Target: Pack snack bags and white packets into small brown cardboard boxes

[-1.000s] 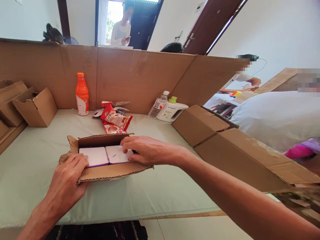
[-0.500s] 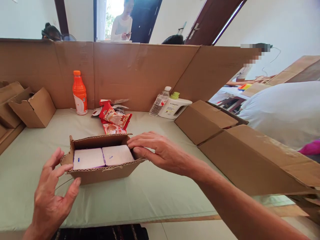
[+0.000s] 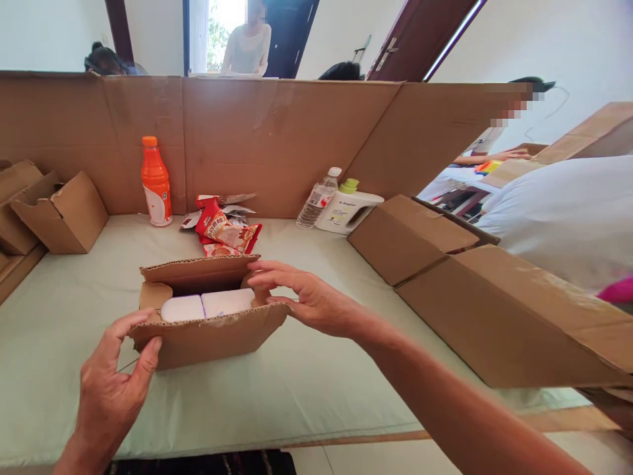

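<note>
An open cardboard box (image 3: 212, 343) sits on the table in front of me. Two white block-like items with purple edges (image 3: 227, 302) lie side by side inside, partly hidden by the near wall. My left hand (image 3: 116, 369) pinches the box's near left corner, its thumb on the outer face and its fingers over the rim. At the right end, my right hand (image 3: 309, 293) grips the box's edge with fingers reaching over it and the thumb by the near corner. The left end flap (image 3: 155, 295) leans inward.
Behind the box lie red snack packets (image 3: 225, 227). An orange bottle (image 3: 156, 185), a clear bottle (image 3: 319, 200) and a white jug (image 3: 346, 211) stand near the cardboard partition (image 3: 277, 145). Other cartons (image 3: 69, 211) are at left, larger ones (image 3: 494, 310) at right. Several people are beyond.
My left hand has moved right and closed on the box's corner. The left end flap now leans inward, and less of the white items shows above the near wall.
</note>
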{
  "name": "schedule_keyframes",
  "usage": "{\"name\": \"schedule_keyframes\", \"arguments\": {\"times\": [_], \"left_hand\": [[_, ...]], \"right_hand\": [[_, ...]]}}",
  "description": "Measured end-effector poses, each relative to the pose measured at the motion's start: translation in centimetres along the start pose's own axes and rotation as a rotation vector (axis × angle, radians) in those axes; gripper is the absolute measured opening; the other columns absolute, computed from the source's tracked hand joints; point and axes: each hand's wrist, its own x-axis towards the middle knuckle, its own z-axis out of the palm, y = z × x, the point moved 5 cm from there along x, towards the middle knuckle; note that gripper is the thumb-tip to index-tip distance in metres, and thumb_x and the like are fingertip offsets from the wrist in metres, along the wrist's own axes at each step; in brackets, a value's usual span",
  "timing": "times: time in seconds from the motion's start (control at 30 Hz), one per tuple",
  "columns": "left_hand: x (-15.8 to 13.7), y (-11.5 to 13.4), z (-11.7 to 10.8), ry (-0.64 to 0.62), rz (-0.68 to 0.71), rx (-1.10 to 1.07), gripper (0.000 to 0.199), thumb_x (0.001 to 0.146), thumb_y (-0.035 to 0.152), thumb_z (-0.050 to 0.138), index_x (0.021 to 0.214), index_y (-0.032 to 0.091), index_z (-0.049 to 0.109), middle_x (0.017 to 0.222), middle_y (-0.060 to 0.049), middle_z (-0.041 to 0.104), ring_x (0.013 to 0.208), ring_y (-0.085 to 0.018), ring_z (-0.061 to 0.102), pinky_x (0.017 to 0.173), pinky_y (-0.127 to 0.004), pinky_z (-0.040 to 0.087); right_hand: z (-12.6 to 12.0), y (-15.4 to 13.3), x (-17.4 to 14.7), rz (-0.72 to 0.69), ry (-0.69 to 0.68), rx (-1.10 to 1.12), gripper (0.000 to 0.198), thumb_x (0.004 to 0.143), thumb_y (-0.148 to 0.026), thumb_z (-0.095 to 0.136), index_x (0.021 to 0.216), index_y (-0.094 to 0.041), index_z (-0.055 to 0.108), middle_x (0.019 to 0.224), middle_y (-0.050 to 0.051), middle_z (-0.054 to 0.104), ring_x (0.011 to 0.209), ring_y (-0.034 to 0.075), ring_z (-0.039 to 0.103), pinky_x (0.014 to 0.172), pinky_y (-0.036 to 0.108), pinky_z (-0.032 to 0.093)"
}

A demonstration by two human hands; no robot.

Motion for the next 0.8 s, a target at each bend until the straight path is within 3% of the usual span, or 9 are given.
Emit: {"name": "schedule_keyframes", "arguments": {"times": [0.07, 0.17, 0.23, 0.3, 0.43, 0.53, 0.63, 0.8], "left_hand": [[0.2, -0.3, 0.2, 0.039, -0.018, 0.019, 0.037, 0.096, 0.036, 0.061, 0.13, 0.025, 0.057, 0.121, -0.007, 0.068, 0.105, -0.023, 0.068, 0.094, -0.041, 0.058], [0.3, -0.6, 0.8, 0.045, 0.026, 0.014, 0.049, 0.094, 0.035, 0.062, 0.14, 0.024, 0.049, 0.139, -0.014, 0.056, 0.12, -0.03, 0.061, 0.098, -0.051, 0.056], [0.4, -0.9, 1.2, 0.029, 0.028, 0.03, 0.056, 0.095, 0.036, 0.061, 0.146, 0.026, 0.044, 0.151, -0.017, 0.045, 0.133, -0.037, 0.053, 0.103, -0.061, 0.051], [0.3, -1.4, 1.4, 0.008, 0.009, 0.04, 0.06, 0.096, 0.037, 0.06, 0.151, 0.028, 0.038, 0.158, -0.017, 0.038, 0.14, -0.039, 0.047, 0.108, -0.067, 0.045], [0.1, -1.7, 1.6, -0.125, 0.104, 0.032, 0.046, 0.1, 0.034, 0.052, 0.146, 0.031, 0.046, 0.15, -0.011, 0.052, 0.137, -0.031, 0.052, 0.11, -0.056, 0.048], [0.1, -2.2, 1.3, -0.252, 0.157, 0.035, 0.036, 0.103, 0.034, 0.046, 0.138, 0.033, 0.054, 0.149, -0.007, 0.055, 0.135, -0.026, 0.056, 0.107, -0.047, 0.053], [0.0, -3.2, 0.5, -0.316, 0.166, 0.028, 0.042, 0.101, 0.037, 0.047, 0.143, 0.034, 0.051, 0.154, -0.005, 0.051, 0.137, -0.028, 0.055, 0.107, -0.046, 0.054], [-0.3, -6.2, -0.1, -0.289, 0.192, 0.039, 0.055, 0.094, 0.042, 0.055, 0.147, 0.049, 0.045, 0.158, 0.006, 0.047, 0.138, -0.035, 0.053, 0.117, -0.064, 0.039]], "right_hand": [[-0.6, 0.0, -0.3, 0.013, 0.148, -0.021, 0.029, 0.095, -0.022, 0.052, 0.118, -0.025, 0.069, 0.138, 0.009, 0.064, 0.132, 0.024, 0.057, 0.099, 0.042, 0.056], [-1.8, -0.2, -0.4, 0.028, 0.348, -0.004, 0.043, 0.097, -0.03, 0.054, 0.14, -0.031, 0.055, 0.145, 0.007, 0.059, 0.13, 0.025, 0.059, 0.1, 0.045, 0.054], [-1.5, -0.4, -0.1, -0.02, 0.298, 0.006, 0.056, 0.1, -0.042, 0.053, 0.153, -0.034, 0.04, 0.156, 0.007, 0.049, 0.137, 0.027, 0.052, 0.105, 0.049, 0.051], [-0.1, -0.4, 0.0, -0.093, 0.138, -0.05, 0.06, 0.1, -0.053, 0.05, 0.155, -0.034, 0.037, 0.16, 0.008, 0.045, 0.143, 0.029, 0.046, 0.112, 0.054, 0.043], [3.4, 0.8, -1.6, -0.185, -0.074, -0.251, 0.071, 0.095, -0.066, 0.052, 0.152, -0.024, 0.046, 0.156, 0.016, 0.048, 0.149, 0.034, 0.037, 0.119, 0.059, 0.031], [4.2, 1.9, -2.8, -0.168, -0.035, -0.33, 0.08, 0.092, -0.069, 0.054, 0.156, -0.021, 0.041, 0.165, 0.018, 0.03, 0.155, 0.035, 0.022, 0.121, 0.06, 0.026], [4.1, 2.5, -2.4, -0.081, -0.007, -0.299, 0.078, 0.092, -0.066, 0.057, 0.155, -0.024, 0.042, 0.171, 0.015, 0.012, 0.157, 0.034, 0.014, 0.123, 0.057, 0.025], [4.0, 2.1, 0.3, -0.064, -0.035, -0.111, 0.085, 0.082, -0.062, 0.073, 0.151, -0.017, 0.048, 0.169, 0.018, 0.017, 0.154, 0.03, 0.025, 0.124, 0.045, 0.028]]}}
